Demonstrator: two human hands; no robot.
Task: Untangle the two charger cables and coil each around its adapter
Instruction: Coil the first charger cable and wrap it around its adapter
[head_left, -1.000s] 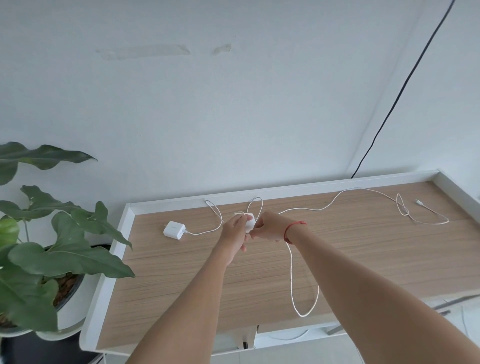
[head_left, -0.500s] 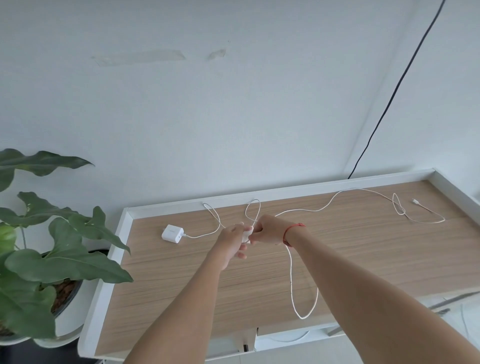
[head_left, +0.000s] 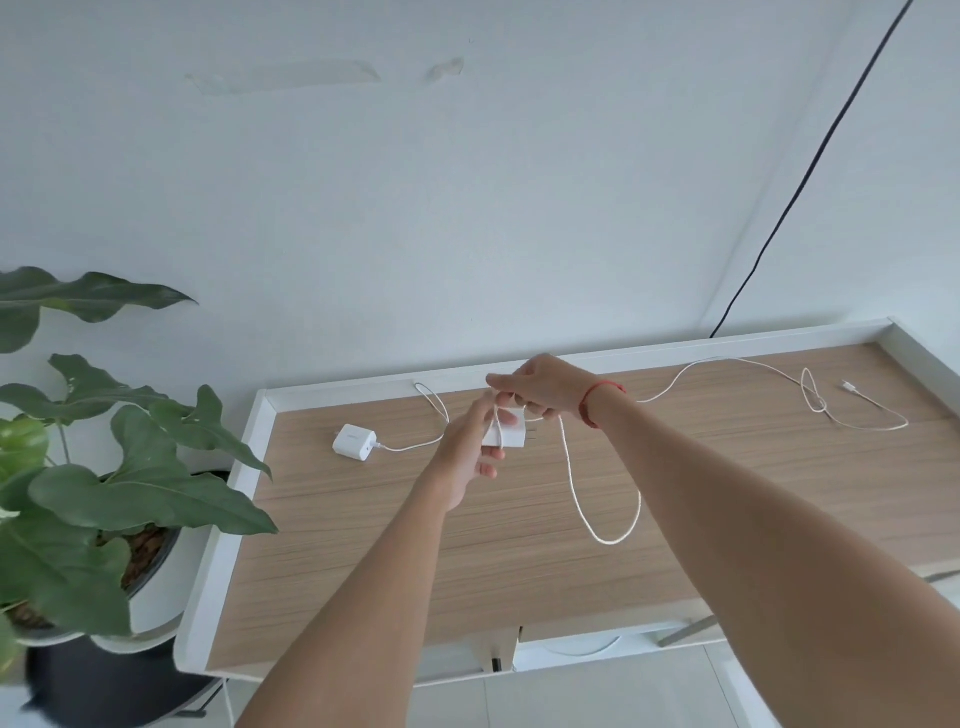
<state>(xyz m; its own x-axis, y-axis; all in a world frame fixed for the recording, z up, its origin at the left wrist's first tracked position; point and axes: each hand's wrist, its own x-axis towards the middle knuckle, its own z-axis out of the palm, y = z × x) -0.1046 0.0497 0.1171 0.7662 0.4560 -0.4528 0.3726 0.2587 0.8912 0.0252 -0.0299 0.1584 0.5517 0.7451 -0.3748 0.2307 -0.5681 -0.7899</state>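
My left hand (head_left: 467, 452) holds a white adapter (head_left: 506, 435) above the wooden desk (head_left: 395, 561), its prongs pointing right. One turn of white cable crosses the adapter's face. My right hand (head_left: 540, 387), with a red string on the wrist, pinches that cable just above the adapter. The same thick white cable (head_left: 608, 535) hangs down in a loop onto the desk. A second white adapter (head_left: 355, 441) lies on the desk to the left, its thin cable (head_left: 434, 402) looping behind my hands. A long thin cable (head_left: 810, 400) runs to the far right end of the desk.
The desk has a raised white rim (head_left: 223, 519) on the left, back and right. A large potted plant (head_left: 88, 483) stands close to the left edge. A black wire (head_left: 810, 171) runs down the wall behind the desk's right part.
My right hand has lifted the cable up and over the adapter, away from me. The adapter now shows clearly in my left hand. The hanging loop on the desk has grown shorter.
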